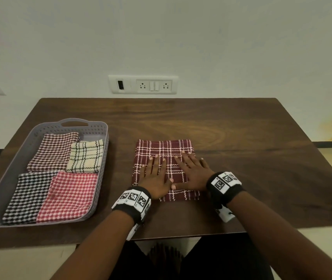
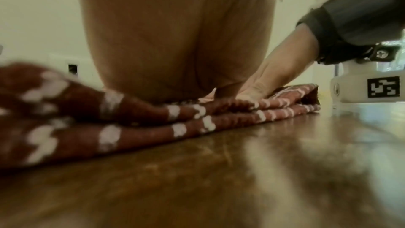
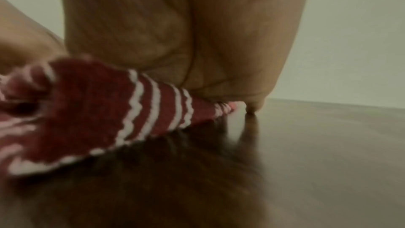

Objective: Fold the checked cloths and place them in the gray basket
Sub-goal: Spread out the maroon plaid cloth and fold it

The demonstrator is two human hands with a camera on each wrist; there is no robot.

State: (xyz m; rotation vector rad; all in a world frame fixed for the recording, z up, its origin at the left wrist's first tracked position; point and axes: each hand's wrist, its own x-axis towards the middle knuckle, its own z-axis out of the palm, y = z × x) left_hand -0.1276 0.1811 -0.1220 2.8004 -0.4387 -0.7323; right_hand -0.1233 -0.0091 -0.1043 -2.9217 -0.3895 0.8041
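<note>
A maroon cloth with white check lines lies folded in two layers on the dark wooden table. My left hand presses flat on its left half with straight fingers. My right hand lies flat on its right half, the little finger reaching just past the cloth's right edge. In the left wrist view the palm sits on the doubled cloth. In the right wrist view the palm pins the cloth's edge. The gray basket stands at the left.
Several folded checked cloths fill the basket: a brown-and-white one, a cream plaid one, a black-and-white one and a red-and-white one. A socket panel is on the wall behind the table.
</note>
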